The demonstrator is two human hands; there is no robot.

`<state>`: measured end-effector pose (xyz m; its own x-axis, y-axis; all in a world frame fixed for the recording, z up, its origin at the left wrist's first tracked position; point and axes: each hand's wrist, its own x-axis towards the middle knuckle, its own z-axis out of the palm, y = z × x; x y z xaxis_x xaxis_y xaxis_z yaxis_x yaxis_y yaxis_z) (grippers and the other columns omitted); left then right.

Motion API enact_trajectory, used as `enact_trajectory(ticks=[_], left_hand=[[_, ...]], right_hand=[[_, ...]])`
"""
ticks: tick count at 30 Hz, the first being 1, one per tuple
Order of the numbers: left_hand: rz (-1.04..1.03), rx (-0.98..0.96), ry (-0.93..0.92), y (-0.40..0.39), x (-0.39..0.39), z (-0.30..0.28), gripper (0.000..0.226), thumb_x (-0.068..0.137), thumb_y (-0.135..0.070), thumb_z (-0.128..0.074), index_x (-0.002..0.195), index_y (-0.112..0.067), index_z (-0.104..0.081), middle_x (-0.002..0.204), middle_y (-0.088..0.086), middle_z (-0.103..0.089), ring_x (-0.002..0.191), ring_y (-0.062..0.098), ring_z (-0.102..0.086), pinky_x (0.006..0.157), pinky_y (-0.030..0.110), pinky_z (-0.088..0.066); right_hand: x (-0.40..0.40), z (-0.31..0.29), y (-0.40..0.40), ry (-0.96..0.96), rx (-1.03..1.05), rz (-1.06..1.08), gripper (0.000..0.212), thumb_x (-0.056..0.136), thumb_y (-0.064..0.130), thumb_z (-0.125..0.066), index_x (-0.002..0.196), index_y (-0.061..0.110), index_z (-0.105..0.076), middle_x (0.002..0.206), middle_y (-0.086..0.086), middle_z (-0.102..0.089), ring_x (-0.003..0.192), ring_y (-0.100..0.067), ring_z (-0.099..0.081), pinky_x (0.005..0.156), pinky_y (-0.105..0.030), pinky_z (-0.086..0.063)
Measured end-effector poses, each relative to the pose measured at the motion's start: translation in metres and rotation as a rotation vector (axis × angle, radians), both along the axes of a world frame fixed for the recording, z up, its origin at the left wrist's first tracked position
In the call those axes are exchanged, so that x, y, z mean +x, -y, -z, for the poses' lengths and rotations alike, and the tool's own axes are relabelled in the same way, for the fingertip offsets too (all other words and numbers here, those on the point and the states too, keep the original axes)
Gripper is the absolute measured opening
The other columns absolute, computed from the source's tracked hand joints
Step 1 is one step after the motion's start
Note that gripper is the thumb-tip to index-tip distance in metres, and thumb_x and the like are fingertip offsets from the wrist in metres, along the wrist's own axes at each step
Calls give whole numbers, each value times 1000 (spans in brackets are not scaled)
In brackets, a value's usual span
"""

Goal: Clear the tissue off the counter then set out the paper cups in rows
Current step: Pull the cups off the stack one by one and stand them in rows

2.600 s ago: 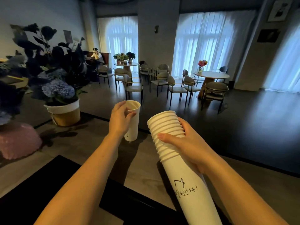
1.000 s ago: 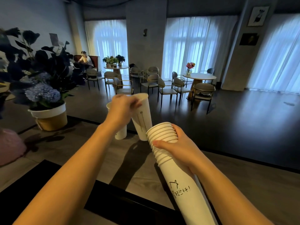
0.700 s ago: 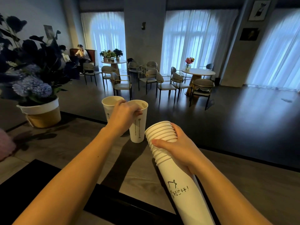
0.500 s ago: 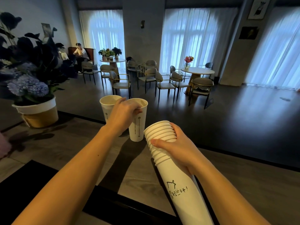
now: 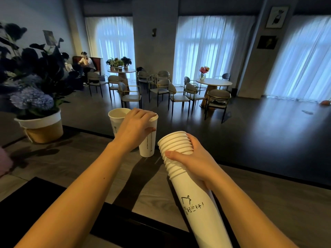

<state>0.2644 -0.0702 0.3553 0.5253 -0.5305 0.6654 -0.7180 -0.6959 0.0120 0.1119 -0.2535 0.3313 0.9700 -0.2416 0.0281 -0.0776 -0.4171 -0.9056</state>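
Observation:
Two tall white paper cups stand upright side by side near the far edge of the grey wooden counter point(image 5: 68, 163). The left cup point(image 5: 117, 119) stands free. My left hand point(image 5: 136, 125) wraps over the rim of the right cup point(image 5: 147, 145), which rests on the counter. My right hand point(image 5: 193, 158) grips a tilted stack of nested white paper cups point(image 5: 188, 185), with handwriting on its outer cup. No tissue is in view.
A potted blue hydrangea point(image 5: 38, 119) stands on the counter at the left, with something pink point(image 5: 4, 161) at the left edge. A black strip point(image 5: 125, 222) runs along the near side. Beyond the counter lie a dark floor, round tables, chairs and seated people.
A first cup was set down on the counter. My left hand took a second cup from the stack and stood it to the right of the first. The stack stayed in my right hand.

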Motion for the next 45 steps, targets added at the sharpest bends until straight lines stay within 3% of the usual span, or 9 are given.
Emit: enact_trajectory(ticks=[3, 8, 19, 24, 28, 31, 34, 38, 45], left_hand=[[45, -168, -28, 5, -17, -5, 37, 94, -24, -59, 130, -18, -58, 130, 1, -60, 124, 18, -48, 101, 41, -43], [585, -207, -871, 12, -61, -14, 30, 101, -39, -38, 113, -38, -66, 110, -18, -69, 107, -2, -60, 86, 10, -45], [613, -326, -1080, 12, -64, -15, 16, 83, -25, -72, 95, -16, -73, 95, 2, -74, 93, 13, -69, 76, 17, -52], [388, -481, -869, 14, -56, -37, 8, 90, -29, -65, 96, -32, -69, 89, -12, -71, 86, 1, -66, 77, 25, -50], [294, -683, -508, 17, -48, -63, 7, 93, -29, -62, 94, -36, -63, 86, -18, -64, 78, -17, -58, 61, 6, -44], [219, -500, -326, 30, -43, -58, 12, 94, -28, -59, 103, -21, -63, 86, -15, -62, 82, -6, -60, 67, 13, -48], [102, -152, -266, 52, -39, -30, 14, 96, -25, -55, 106, -20, -63, 98, 4, -66, 104, 29, -58, 96, 47, -44], [141, -6, -157, 66, -36, 2, 10, 93, -18, -59, 94, -20, -68, 98, 2, -72, 101, 24, -62, 112, 43, -26], [125, 47, -44, 74, -16, 18, 6, 86, -17, -69, 89, -21, -68, 99, 2, -74, 103, 22, -66, 111, 45, -28]], right_hand=[[-7, -4, 2, 19, -17, 6, 101, 70, 61, -81, 152, 43, -25, 127, 14, -52, 110, -10, -55, 83, -31, -48], [-14, -10, 9, 34, -39, 54, 103, 71, 60, -81, 154, 38, -25, 129, 9, -55, 109, -11, -57, 89, -36, -50], [-30, -8, 8, -25, -10, 7, 94, 73, 56, -82, 150, 37, -31, 113, 18, -58, 97, -3, -58, 68, -23, -45], [-34, -8, 11, -45, -29, 0, 97, 63, 65, -80, 145, 39, -35, 112, 17, -59, 97, -6, -61, 70, -27, -49], [-39, -5, 25, -64, -70, 65, 106, 58, 70, -77, 148, 38, -31, 116, 14, -59, 101, -10, -60, 82, -36, -53], [-41, -1, 34, -70, -76, 87, 112, 54, 72, -75, 151, 37, -30, 126, 8, -59, 109, -14, -59, 94, -43, -53], [-41, 2, 35, -71, -52, 92, 121, 46, 77, -72, 151, 37, -30, 129, 7, -59, 113, -16, -59, 99, -47, -51], [-37, 7, 38, -48, -23, 109, 121, 44, 78, -72, 151, 38, -31, 128, 9, -59, 111, -13, -59, 96, -44, -52], [-29, 14, 52, -26, -25, 129, 115, 48, 80, -72, 149, 43, -30, 119, 15, -59, 102, -6, -58, 79, -32, -51]])
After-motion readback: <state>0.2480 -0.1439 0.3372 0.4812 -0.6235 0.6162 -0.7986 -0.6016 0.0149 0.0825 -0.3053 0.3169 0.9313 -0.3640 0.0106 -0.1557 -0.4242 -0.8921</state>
